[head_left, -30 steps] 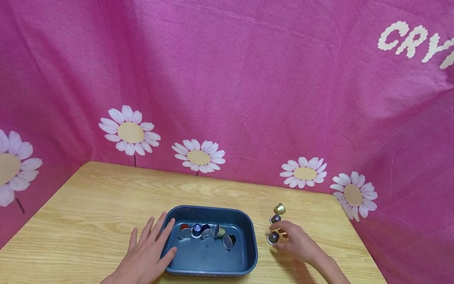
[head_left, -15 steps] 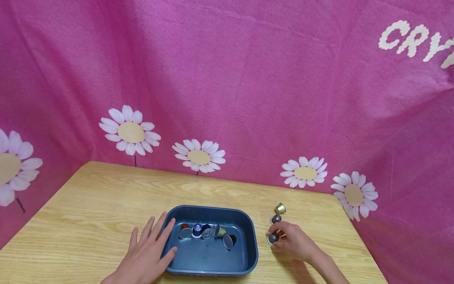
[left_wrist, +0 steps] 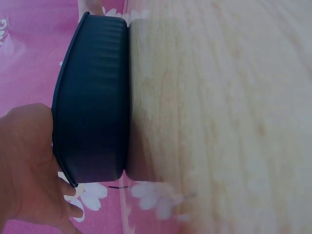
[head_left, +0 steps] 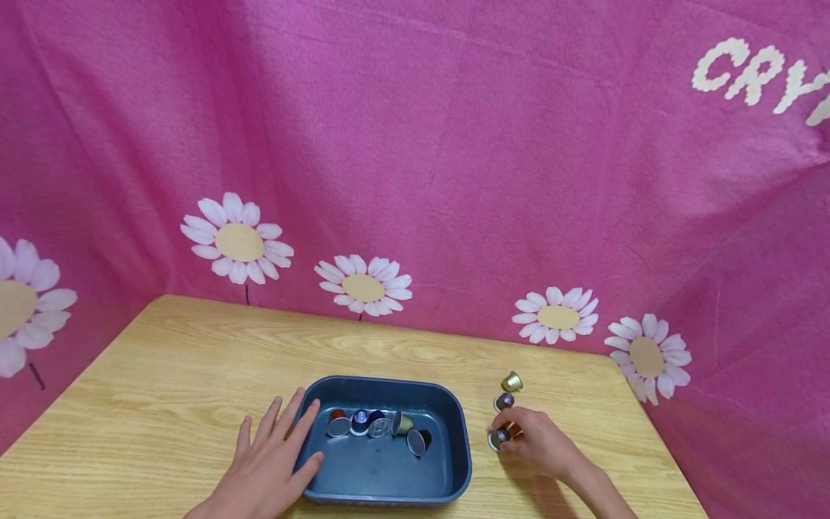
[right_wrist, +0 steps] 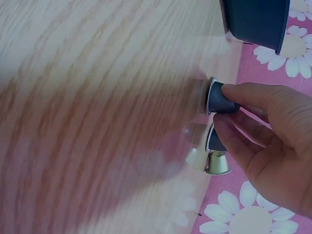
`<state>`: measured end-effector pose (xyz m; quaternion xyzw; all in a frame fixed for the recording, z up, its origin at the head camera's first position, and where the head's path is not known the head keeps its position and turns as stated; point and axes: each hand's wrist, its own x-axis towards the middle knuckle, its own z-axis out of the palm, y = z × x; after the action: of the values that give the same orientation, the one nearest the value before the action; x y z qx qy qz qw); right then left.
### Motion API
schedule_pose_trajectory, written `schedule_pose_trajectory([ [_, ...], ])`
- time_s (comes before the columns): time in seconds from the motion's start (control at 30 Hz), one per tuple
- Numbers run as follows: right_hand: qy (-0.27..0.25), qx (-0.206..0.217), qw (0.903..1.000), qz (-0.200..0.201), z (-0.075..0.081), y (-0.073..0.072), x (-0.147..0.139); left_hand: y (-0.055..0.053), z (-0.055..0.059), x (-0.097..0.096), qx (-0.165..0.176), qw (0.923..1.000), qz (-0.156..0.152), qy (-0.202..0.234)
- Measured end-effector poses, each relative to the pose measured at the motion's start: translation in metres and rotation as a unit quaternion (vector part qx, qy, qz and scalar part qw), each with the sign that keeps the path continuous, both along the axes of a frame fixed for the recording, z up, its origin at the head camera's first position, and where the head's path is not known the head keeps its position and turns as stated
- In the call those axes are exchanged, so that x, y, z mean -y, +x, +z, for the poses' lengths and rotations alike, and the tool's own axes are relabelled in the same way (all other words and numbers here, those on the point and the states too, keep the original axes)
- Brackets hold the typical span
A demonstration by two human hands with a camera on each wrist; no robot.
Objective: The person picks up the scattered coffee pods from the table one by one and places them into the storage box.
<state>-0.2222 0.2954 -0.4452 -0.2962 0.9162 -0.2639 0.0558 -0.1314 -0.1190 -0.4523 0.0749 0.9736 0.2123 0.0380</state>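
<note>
Beside the right wall of a dark blue plastic tub (head_left: 389,484), my right hand (head_left: 537,441) pinches a dark coffee capsule (right_wrist: 222,99) between thumb and fingers. Its silver rim faces down, right at the tabletop. Just behind that capsule stands a second dark capsule (head_left: 503,401), and past it a gold capsule (head_left: 511,381) lies on its side. My left hand (head_left: 264,461) rests on the tub's left rim, fingers straight and spread. The left wrist view has that hand (left_wrist: 31,165) against the rim, some fingertips hidden behind the wall.
Inside the tub lie several capsules, among them a red one (head_left: 337,415), a blue one (head_left: 360,420) and a black one (head_left: 421,440). A pink cloth (head_left: 441,180) with printed daisies hangs along the back and sides of the wooden table (head_left: 214,360).
My right thumb and fingers have closed in around the dark capsule, which has shifted very slightly toward me. The left hand, the tub and the other capsules stay in place.
</note>
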Motion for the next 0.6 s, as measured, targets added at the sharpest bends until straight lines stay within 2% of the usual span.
schedule_pose_trajectory([
  [0.17,0.001,-0.007,0.9999,-0.010,0.011,0.001,0.002,0.000,0.000,0.000,-0.003,1.0000,-0.001,0.001],
  [0.37,-0.042,-0.009,0.9990,-0.007,0.033,0.003,0.008,0.000,-0.001,0.000,-0.003,1.0000,0.000,0.000],
  [0.6,-0.059,-0.056,0.9967,-0.003,0.057,0.009,0.023,0.000,-0.001,0.000,-0.011,0.9999,-0.001,-0.005],
])
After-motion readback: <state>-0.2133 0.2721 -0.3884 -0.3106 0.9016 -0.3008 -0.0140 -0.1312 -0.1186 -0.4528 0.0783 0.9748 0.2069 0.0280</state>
